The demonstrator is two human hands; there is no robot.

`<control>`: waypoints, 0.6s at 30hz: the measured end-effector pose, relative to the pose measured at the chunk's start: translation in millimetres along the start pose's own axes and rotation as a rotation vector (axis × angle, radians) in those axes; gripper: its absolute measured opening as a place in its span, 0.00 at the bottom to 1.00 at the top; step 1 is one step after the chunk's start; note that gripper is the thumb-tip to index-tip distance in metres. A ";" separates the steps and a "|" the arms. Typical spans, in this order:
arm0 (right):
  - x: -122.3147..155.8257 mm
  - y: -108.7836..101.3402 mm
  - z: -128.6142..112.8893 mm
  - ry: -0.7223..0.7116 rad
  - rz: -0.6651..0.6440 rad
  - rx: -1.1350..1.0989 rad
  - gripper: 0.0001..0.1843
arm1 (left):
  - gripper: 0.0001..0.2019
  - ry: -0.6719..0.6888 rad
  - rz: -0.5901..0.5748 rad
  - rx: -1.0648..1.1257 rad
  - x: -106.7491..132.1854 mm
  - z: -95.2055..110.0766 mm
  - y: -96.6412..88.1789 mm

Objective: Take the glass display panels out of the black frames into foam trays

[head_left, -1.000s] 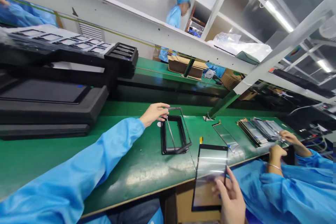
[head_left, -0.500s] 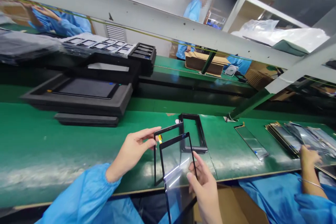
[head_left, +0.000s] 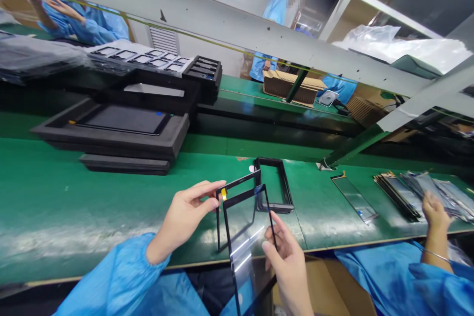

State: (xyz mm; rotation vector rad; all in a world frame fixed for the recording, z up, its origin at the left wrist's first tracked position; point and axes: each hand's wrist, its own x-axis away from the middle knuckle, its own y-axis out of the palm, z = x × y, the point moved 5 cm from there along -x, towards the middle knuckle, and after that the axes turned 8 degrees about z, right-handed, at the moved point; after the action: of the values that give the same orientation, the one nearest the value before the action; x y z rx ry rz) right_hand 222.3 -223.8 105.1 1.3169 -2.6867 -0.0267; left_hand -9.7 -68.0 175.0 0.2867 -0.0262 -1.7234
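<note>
My left hand (head_left: pixel 183 220) pinches the edge of a black-bordered glass panel (head_left: pixel 237 183) with a yellow tab near its corner. My right hand (head_left: pixel 287 269) grips the lower edge of a second black-bordered glass panel (head_left: pixel 242 242), which overlaps the first in front. Both panels are held up above the green workbench (head_left: pixel 92 202). Behind them, a black rectangular frame (head_left: pixel 284 185) lies on the bench, partly hidden by the panels.
To the right, a co-worker's hand (head_left: pixel 435 212) is at a stack of glass panels (head_left: pixel 400 196), with a single panel (head_left: pixel 354 198) lying nearby. Black foam trays (head_left: pixel 111 140) stand at the back left. A steel upright (head_left: pixel 351 148) rises behind the bench.
My left hand has lifted its panel off the black frame and brought it beside the right-hand panel. The view has swung, and the hands have hardly moved in the last half second.
</note>
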 end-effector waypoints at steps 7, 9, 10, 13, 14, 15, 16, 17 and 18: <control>2.5 3.7 -6.2 -0.019 0.034 -0.017 0.36 | 0.14 -0.057 -0.039 0.036 7.2 -4.0 3.3; 4.3 5.5 -9.4 -0.039 0.072 -0.003 0.36 | 0.15 -0.142 -0.047 0.063 10.3 -8.1 4.5; 5.2 6.4 -10.4 -0.048 0.087 0.004 0.36 | 0.16 -0.186 -0.046 0.074 12.0 -10.6 4.8; 7.8 9.1 -8.9 -0.057 0.094 0.028 0.35 | 0.20 -0.295 -0.038 0.096 16.5 -18.7 5.1; 8.4 9.3 -7.3 -0.054 0.090 0.039 0.35 | 0.21 -0.321 -0.031 0.101 17.7 -21.1 5.0; 9.0 9.0 -5.7 -0.054 0.090 0.053 0.35 | 0.23 -0.343 -0.026 0.107 18.7 -23.4 5.1; 9.5 7.8 -4.5 -0.057 0.099 0.068 0.35 | 0.24 -0.362 -0.022 0.114 19.5 -25.3 5.3; 9.9 6.3 -3.5 -0.061 0.108 0.086 0.35 | 0.25 -0.380 -0.018 0.126 20.3 -27.0 5.7; 10.3 4.9 -2.8 -0.062 0.112 0.104 0.35 | 0.26 -0.394 -0.014 0.142 21.0 -28.2 6.3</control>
State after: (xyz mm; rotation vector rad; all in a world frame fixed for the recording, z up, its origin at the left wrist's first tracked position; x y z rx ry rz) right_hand 212.7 -228.7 109.6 1.2098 -2.8454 0.0864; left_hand -0.9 -85.4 145.1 0.0468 -0.4367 -1.7719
